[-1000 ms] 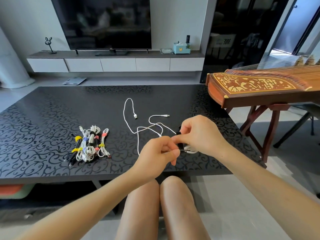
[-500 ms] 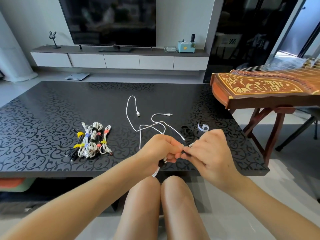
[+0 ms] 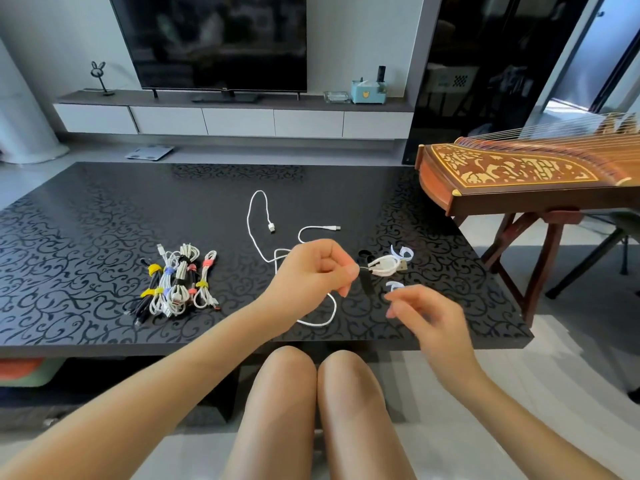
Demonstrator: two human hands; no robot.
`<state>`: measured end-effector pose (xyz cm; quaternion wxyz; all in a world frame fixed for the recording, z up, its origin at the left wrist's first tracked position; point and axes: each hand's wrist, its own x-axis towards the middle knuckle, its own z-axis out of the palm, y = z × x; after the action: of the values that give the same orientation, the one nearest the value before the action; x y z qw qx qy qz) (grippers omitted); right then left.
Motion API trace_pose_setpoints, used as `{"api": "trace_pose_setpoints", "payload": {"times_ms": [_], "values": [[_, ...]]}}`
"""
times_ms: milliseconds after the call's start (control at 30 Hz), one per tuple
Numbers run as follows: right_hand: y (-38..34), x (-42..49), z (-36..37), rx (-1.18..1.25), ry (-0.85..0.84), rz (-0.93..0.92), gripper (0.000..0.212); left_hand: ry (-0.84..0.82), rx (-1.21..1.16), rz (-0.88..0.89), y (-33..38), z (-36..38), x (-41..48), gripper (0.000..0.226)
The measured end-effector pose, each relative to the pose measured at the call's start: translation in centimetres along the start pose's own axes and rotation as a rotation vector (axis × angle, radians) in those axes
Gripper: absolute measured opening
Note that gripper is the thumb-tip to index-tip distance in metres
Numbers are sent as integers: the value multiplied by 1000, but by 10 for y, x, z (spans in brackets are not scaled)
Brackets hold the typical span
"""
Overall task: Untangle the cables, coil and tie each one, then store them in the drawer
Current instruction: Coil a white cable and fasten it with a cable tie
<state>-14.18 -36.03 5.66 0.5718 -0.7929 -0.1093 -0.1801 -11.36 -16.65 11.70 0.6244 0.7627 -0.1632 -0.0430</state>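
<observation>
Grip: left hand (image 3: 311, 275) pinches white cable coil (image 3: 386, 265) over table (image 3: 104, 216) near front-right edge; right hand (image 3: 427, 308) slack, apparently empty. Risk: black tie (image 3: 363, 284) looks unfastened, coil may spring apart.

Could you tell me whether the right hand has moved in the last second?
Yes: the right hand has pulled back toward the near edge of the black patterned table, away from the small white cable coil.
</observation>
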Motion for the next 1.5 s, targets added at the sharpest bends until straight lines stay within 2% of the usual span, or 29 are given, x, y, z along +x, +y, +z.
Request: {"api": "trace_pose_setpoints", "payload": {"times_ms": [67, 100, 133, 200, 267, 333, 400, 467, 500, 567, 667, 767, 833, 867, 967, 1000, 1133, 1200, 1333, 1433, 1500], "values": [[-8, 9, 8, 469, -179, 617, 39, -27, 98, 104, 4, 0, -3, 20], [-9, 15, 9, 608, -268, 792, 49, -41, 156, 152, 6, 0, -4, 21], [-10, 20, 10, 715, -351, 885, 55, -49, 218, 201, 8, -1, -6, 21], [-11, 30, 11, 880, -525, 904, 56, -53, 364, 317, 13, -3, -9, 16], [-15, 37, 11, 946, -670, 846, 47, -57, 480, 439, 18, -4, -13, 5], [-18, 42, 10, 918, -774, 790, 35, -61, 560, 523, 20, -5, -15, 8], [-24, 48, 9, 774, -834, 712, 19, -72, 619, 596, 21, -6, -17, 9], [-32, 55, 8, 514, -812, 649, 19, -88, 643, 618, 18, -6, -20, 8], [-38, 58, 6, 394, -790, 619, 25, -99, 618, 576, 15, -6, -22, 6], [-53, 64, 1, 173, -761, 527, 25, -134, 449, 362, 7, -2, -28, 4], [-69, 63, 0, -149, -676, 313, 22, -117, 89, 58, -5, 5, -35, 21], [-72, 48, 8, -328, -481, 85, 13, -70, -28, -72, -11, 10, -36, 25], [-71, 38, 12, -393, -411, 14, 7, -51, -79, -129, -12, 13, -34, 24], [-70, 35, 13, -396, -399, 9, 3, -41, -74, -146, -13, 15, -33, 24], [-64, 33, 13, -347, -382, 61, 54, -12, 34, -141, -16, 20, -30, 22], [-62, 34, 12, -329, -383, 87, 63, 0, 99, -127, -17, 21, -29, 21], [-55, 37, 12, -339, -401, 83, 60, 38, 204, -155, -21, 24, -25, 19], [-55, 30, 11, -446, -388, -35, 55, 51, 169, -219, -22, 24, -24, 21], [-44, 6, 13, -753, -270, -500, 55, -47, -27, -471, -18, 20, -14, 22], [-26, -1, 17, -894, -190, -787, 44, -222, 119, -674, -14, 23, -2, 43], [-15, -1, 23, -860, -185, -848, 42, -308, 200, -643, -15, 18, 2, 48]]}}
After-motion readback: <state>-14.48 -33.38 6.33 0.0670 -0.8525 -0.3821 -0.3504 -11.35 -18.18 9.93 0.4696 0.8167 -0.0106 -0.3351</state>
